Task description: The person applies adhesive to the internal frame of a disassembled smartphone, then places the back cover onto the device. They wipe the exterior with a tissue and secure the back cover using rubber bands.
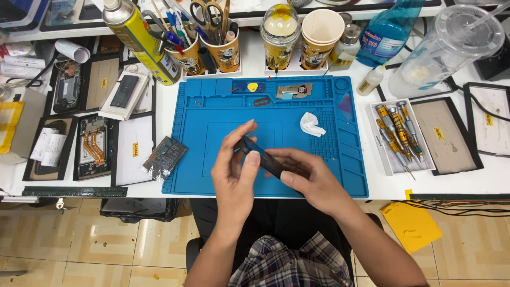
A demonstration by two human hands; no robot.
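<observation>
Looking down from the head camera, both hands meet at the centre of the frame over the blue work mat (212, 175): the left hand (236, 172) pinches the upper end of a dark phone-like slab (264, 158), and the right hand (311, 178) closes under its lower end. A crumpled white wipe (311, 125) lies right of centre, 1 tray of screwdrivers (398, 135) sits at the right, untouched, and the slab looks unopened, so I judge the work at an early stage.

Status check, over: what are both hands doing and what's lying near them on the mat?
Left hand and right hand both gripping a dark phone above the blue repair mat. Crumpled white wipe lies beyond, apart.
</observation>
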